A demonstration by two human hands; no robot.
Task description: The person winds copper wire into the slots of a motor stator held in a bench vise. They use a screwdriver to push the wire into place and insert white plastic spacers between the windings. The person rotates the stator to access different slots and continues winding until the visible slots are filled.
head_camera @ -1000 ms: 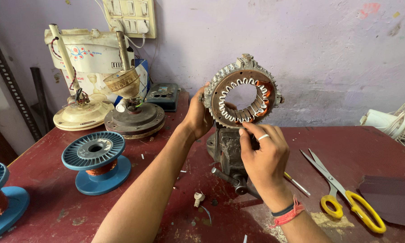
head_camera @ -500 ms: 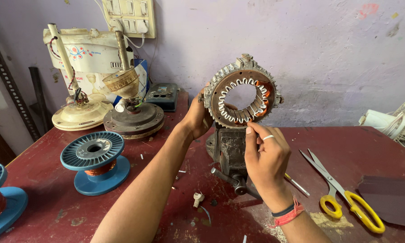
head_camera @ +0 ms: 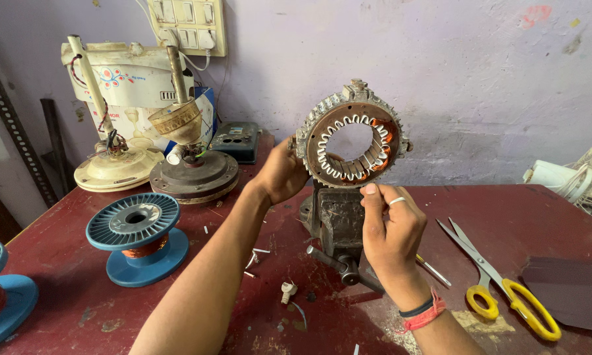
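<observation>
I see my left hand [head_camera: 284,172] wrapped around the left edge of the round motor stator [head_camera: 352,135]. Its fingers go behind the ring, so I cannot tell how tightly they are closed, but the hand is touching the metal. The stator stands upright on top of a small dark bench vise [head_camera: 339,220] in the middle of the red table [head_camera: 79,289]. White paper strips line the slots around its inner hole, and copper wire shows on the right side.

My right hand [head_camera: 391,230] is just under the bottom edge of the stator. Its thumb and first finger are pressed together at the tips, right at the white strips there. What they pinch is too small for me to see. The other fingers are curled in. There is a ring on one finger and red and black bands on the wrist.

Yellow-handled scissors [head_camera: 500,283] lie on the table to the right, near my right hand. A blue wire spool [head_camera: 138,233] with copper wire sits to the left, well apart from my hands. Behind it stand two old fan motors [head_camera: 191,171].
</observation>
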